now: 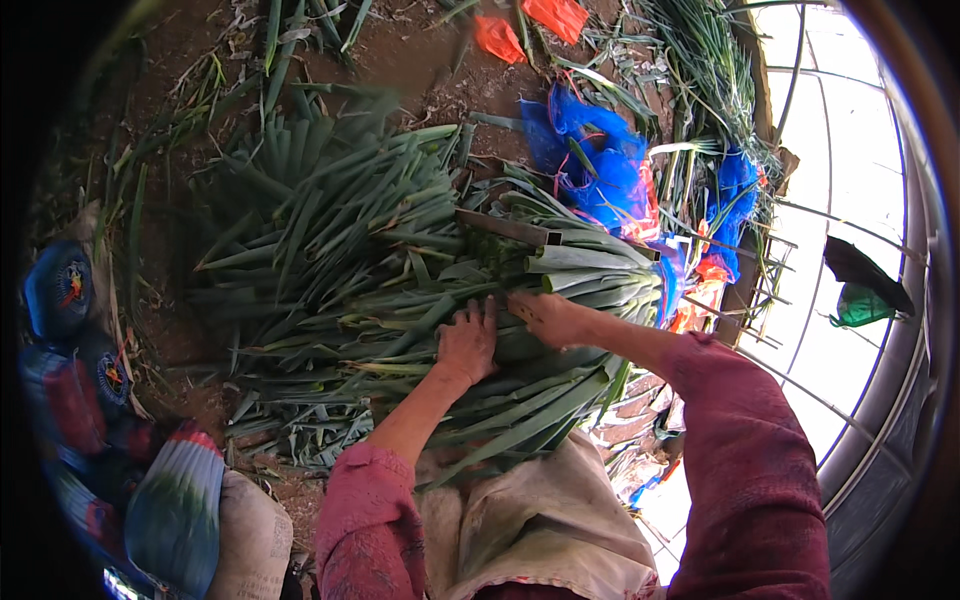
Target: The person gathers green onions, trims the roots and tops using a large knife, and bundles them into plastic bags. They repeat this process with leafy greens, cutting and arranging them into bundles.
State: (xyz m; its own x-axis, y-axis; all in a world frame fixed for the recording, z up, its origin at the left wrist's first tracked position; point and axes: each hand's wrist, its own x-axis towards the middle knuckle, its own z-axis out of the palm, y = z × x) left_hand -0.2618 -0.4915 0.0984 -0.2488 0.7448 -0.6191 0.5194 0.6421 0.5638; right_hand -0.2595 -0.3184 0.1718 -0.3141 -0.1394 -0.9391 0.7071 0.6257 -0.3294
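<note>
A bundle of leek-like green stalks (600, 281) lies before me, its pale ends to the right in blue and red wrapping. Some leaves near the bar are cut off square; long uncut leaves (517, 409) sweep down towards my lap. My left hand (469, 341) presses palm down on the leaves, fingers a little apart. Just to its right, my right hand (555, 321) is closed around what looks like a wooden tool handle (525, 309); no blade can be made out. A square hollow bar (514, 226) lies across the stalks above my hands.
A heap of cut green leaves (322, 202) spreads to the left. Blue netting (600, 161) lies beyond the bundle, with orange-red plastic scraps (555, 19) farther off. More stalks (705, 67) lie at upper right, beside a frame with bars. Printed sacks (176, 510) stand at lower left.
</note>
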